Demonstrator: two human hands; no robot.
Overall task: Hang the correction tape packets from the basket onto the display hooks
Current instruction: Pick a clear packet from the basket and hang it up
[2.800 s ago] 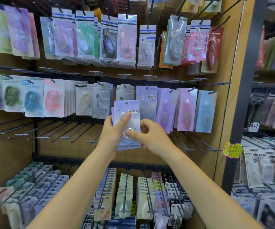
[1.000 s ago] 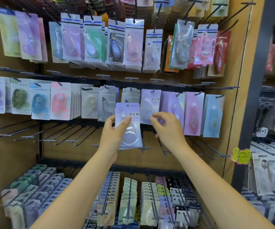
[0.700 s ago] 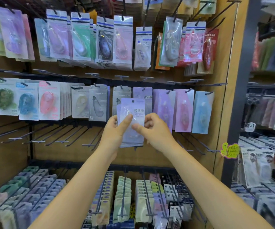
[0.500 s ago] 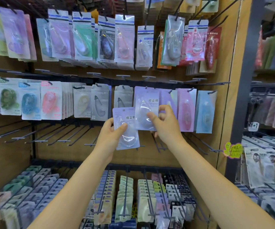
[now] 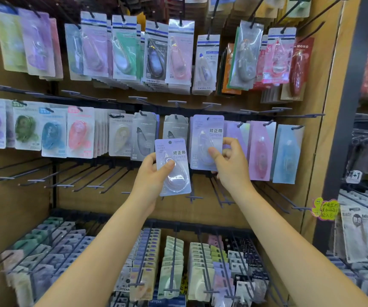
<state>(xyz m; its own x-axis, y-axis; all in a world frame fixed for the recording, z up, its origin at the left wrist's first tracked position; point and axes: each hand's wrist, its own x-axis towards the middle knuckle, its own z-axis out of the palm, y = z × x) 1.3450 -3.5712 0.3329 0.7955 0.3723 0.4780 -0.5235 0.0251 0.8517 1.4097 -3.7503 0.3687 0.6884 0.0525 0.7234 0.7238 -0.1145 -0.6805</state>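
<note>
The left hand (image 5: 151,173) grips a pale lilac correction tape packet (image 5: 173,167), thumb across its clear blister and fingers behind the card, holding it upright in front of the wooden display board (image 5: 324,120). The right hand (image 5: 230,165) pinches a second lilac packet (image 5: 206,142) by its lower right edge, up at the board's middle row; whether its hole sits on a hook there I cannot tell. Just right of that packet on the board hang a pink packet (image 5: 260,151) and a blue packet (image 5: 288,154). Bare hooks (image 5: 85,180) jut from the board's lower left, below the middle row.
</note>
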